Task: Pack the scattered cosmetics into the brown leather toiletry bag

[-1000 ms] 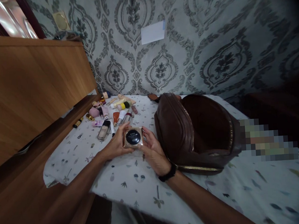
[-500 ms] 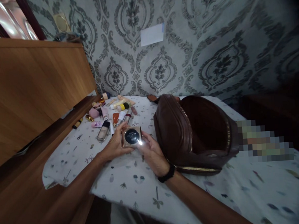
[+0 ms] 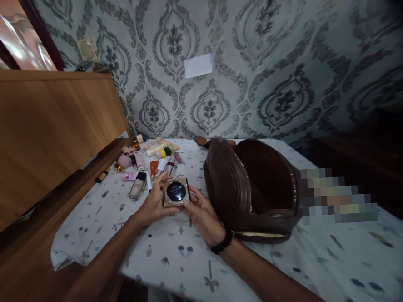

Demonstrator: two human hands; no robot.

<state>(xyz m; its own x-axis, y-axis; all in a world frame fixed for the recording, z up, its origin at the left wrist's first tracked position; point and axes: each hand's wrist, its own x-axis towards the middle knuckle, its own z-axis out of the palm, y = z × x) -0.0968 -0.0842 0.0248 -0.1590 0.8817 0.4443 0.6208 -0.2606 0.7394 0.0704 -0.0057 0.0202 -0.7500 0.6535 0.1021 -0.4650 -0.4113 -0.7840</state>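
Between my two hands is a small square gold cosmetic box [image 3: 176, 192] with a dark round panel on its top face. My left hand [image 3: 153, 204] grips its left side, fingers curled behind and thumb below. From the right, my right hand [image 3: 205, 217] holds the near right corner, with a black band on the wrist. Just beyond my left hand lie a foundation bottle [image 3: 137, 186] with a black cap and several tubes. A brown leather bag [image 3: 224, 186] stands unzipped to the right of my right hand, its dark inside showing.
Several cosmetics, among them a pink makeup sponge [image 3: 124, 161] and a yellow-banded tube [image 3: 164, 152], lie at the back left of the patterned sheet [image 3: 100, 225]. A wooden panel [image 3: 50, 142] rises on the left. Wallpaper [image 3: 205, 105] covers the wall behind.
My view has tilted up slightly, so the scene sits lower. My right thumb has come onto the box's near corner, and the bright glint there is gone. Both hands keep hold.
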